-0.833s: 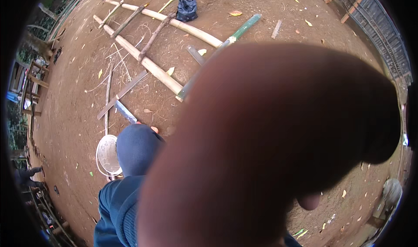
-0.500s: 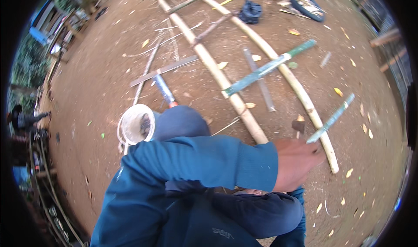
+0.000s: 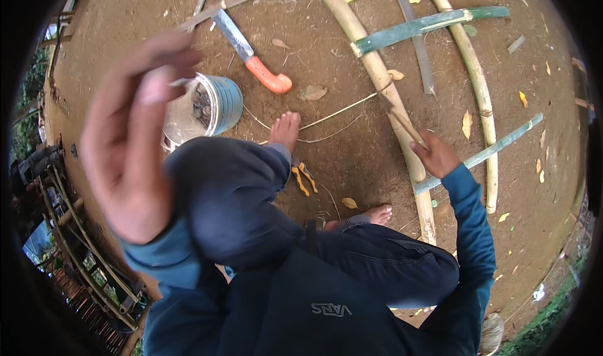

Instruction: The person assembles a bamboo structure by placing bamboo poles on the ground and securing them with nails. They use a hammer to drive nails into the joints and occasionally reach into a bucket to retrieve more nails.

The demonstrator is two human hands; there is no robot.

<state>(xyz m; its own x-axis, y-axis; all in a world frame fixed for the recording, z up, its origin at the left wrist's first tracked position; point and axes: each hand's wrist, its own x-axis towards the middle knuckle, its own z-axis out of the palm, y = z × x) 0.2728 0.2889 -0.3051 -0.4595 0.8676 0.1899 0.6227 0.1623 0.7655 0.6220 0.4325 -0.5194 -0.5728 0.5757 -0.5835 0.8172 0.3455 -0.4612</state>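
- Our right hand point(image 3: 435, 156) at centre right has its grip clamped on a thin bamboo strip point(image 3: 402, 122) lying against the thick bamboo pole point(image 3: 383, 86).
- Our left hand point(image 3: 135, 139), blurred at the left, has fingers loosely apart (holding nothing we can make out).
- A bucket point(image 3: 210, 105) and an orange-handled knife point(image 3: 251, 54) lie upper left, pliers point(image 3: 303, 177) by the bare foot point(image 3: 286, 130).

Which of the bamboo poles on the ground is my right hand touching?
The right hand rests on the thick pale yellow bamboo pole nearest the feet; the thinner yellow pole and the green poles lie untouched.
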